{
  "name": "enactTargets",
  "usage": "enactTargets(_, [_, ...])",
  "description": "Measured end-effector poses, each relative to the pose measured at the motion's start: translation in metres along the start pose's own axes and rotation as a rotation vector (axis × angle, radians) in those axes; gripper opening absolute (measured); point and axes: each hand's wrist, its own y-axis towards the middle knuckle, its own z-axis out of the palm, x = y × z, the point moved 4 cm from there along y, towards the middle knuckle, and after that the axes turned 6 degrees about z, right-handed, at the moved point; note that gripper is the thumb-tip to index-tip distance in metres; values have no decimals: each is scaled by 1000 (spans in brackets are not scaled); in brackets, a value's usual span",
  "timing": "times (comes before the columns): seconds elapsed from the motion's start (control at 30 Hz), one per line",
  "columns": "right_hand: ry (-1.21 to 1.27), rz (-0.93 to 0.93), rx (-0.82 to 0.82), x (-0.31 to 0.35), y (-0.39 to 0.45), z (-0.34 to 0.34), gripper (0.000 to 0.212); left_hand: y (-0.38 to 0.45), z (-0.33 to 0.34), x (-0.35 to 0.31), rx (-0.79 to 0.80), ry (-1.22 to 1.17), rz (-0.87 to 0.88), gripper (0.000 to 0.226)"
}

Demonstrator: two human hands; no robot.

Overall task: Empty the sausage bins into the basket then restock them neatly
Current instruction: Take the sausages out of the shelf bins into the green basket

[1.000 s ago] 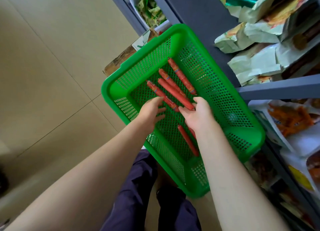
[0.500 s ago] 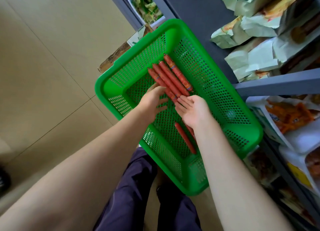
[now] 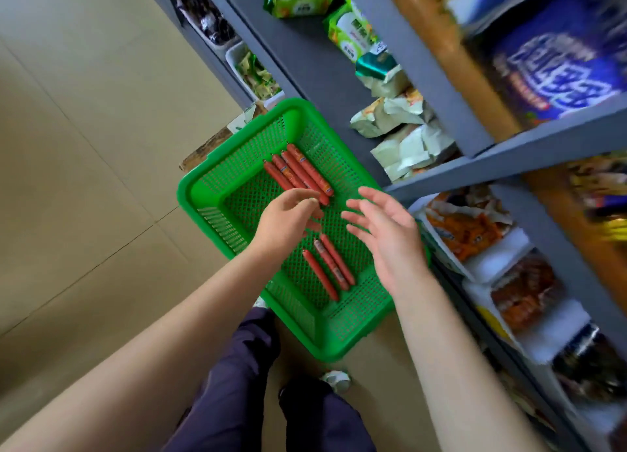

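Basket (image 3: 203, 194), green plastic mesh, sits on the floor (image 3: 84, 146) just beside the grey shelving (image 3: 441, 85), between my knees and a cardboard piece (image 3: 207, 149) that its far corner partly hides. Sausages lie inside in two groups, well apart. Far group (image 3: 298, 172): four or so red sticks side by side, their near ends covered by my left hand (image 3: 288, 222), so the exact count is unsure. Near group (image 3: 329, 265): three sticks lying parallel on the mesh bottom, fully visible.

My left hand hovers over the middle of the basket, fingers (image 3: 305, 200) curled together at the near ends of the far group; whether they pinch a sausage or only touch it I cannot tell. My right hand (image 3: 390, 234) is above the basket's right side, fingers spread wide, palm empty.

Shelf bins (image 3: 502, 255) to the right hold packets, blurred; their contents cannot be identified as sausage stock. Upper shelf goods are smeared by motion, and a large blue pack (image 3: 556, 68) is cut off at the frame edge. My dark trousers (image 3: 237, 383) and one shoe tip (image 3: 336, 380) show below.
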Motion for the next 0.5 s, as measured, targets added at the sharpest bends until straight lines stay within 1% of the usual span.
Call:
enactTargets(0.07, [-188, -243, -3, 53, -58, -13, 21, -41, 17, -54, 17, -14, 147, 15])
enactTargets(0.1, [-287, -372, -47, 85, -97, -26, 24, -67, 34, -86, 59, -24, 230, 14])
enactTargets(0.17, [-452, -541, -94, 130, -156, -42, 33, -109, 59, -136, 128, -10, 375, 13])
enactTargets(0.2, [-513, -642, -149, 159, -198, -59, 34, -138, 79, -168, 190, -15, 461, 13])
enactTargets(0.3, [-633, -871, -376, 226, -313, -110, 32, -224, 133, -257, 359, 7, 710, 10])
enactTargets(0.37, [-652, -992, -560, 258, -374, -148, 29, -273, 165, -304, 419, 92, 923, 10])
enactTargets(0.43, [-658, -1086, -757, 281, -421, -188, 24, -312, 194, -341, 410, 210, 1191, 17])
enactTargets(0.5, [-676, -1149, -939, 296, -450, -230, 20, -341, 228, -365, 378, 349, 1467, 23])
